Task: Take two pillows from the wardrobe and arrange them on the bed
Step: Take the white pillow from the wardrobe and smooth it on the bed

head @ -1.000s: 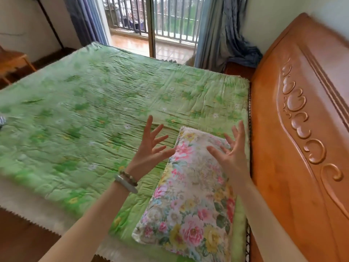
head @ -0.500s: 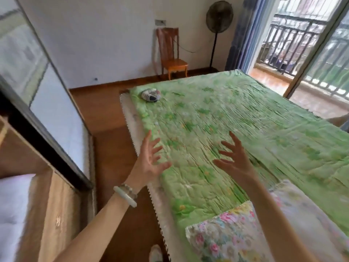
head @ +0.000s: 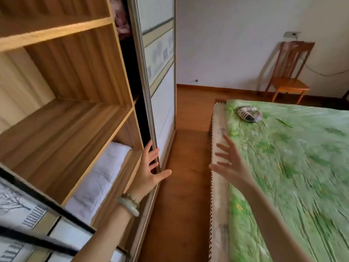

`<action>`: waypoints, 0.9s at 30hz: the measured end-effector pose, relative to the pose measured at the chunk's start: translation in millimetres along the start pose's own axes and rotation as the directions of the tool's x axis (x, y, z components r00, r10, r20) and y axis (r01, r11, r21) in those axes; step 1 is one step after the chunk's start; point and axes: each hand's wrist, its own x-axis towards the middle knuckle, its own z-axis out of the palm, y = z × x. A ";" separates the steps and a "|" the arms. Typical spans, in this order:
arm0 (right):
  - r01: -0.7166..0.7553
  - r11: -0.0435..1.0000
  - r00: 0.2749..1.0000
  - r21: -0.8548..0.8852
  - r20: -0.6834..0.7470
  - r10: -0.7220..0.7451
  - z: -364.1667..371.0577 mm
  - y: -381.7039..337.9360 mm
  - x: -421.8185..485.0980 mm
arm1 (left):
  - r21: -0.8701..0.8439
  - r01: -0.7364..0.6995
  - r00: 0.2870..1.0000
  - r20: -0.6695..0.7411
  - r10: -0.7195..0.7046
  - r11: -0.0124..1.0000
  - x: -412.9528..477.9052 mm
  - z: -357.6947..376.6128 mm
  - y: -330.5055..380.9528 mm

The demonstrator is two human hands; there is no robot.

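Both of your hands, left hand point(head: 149, 171) and right hand point(head: 229, 163), are hanging open and empty as you are turning toward the wardrobe point(head: 71, 103), where the white pillow point(head: 98, 178) is lying on the low shelf, so reaching in and gripping it is coming next.

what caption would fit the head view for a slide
Both empty hands, left hand and right hand, reach toward the open wardrobe where a white pillow lies, beside the green bed.

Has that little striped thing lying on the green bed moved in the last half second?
No. The striped thing lies at the same bed corner nearest the wooden chair; only the camera turned.
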 end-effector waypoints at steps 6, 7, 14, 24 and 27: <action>0.050 0.999 0.992 -0.014 0.117 -0.048 50.6 8.5 77.3 | -0.040 0.060 0.990 -0.126 -0.065 0.997 26.1 -38.1 -12.2; 0.058 0.998 0.988 -0.015 0.147 -0.055 59.3 9.9 89.1 | -0.041 0.072 0.985 -0.155 -0.078 0.997 28.1 -42.8 -14.1; 0.061 0.998 0.924 0.018 0.377 -0.063 124.5 24.8 174.4 | 0.017 0.209 0.922 -0.335 -0.191 0.978 37.6 -69.0 -36.9; 0.068 0.997 0.621 -0.026 0.783 -0.022 197.4 57.2 299.3 | -0.128 0.296 0.640 -0.709 -0.296 0.947 79.9 -58.7 -87.3; 0.066 0.997 0.526 -0.034 0.850 -0.006 213.6 68.2 326.7 | -0.167 0.318 0.529 -0.786 -0.321 0.933 92.4 -51.7 -92.4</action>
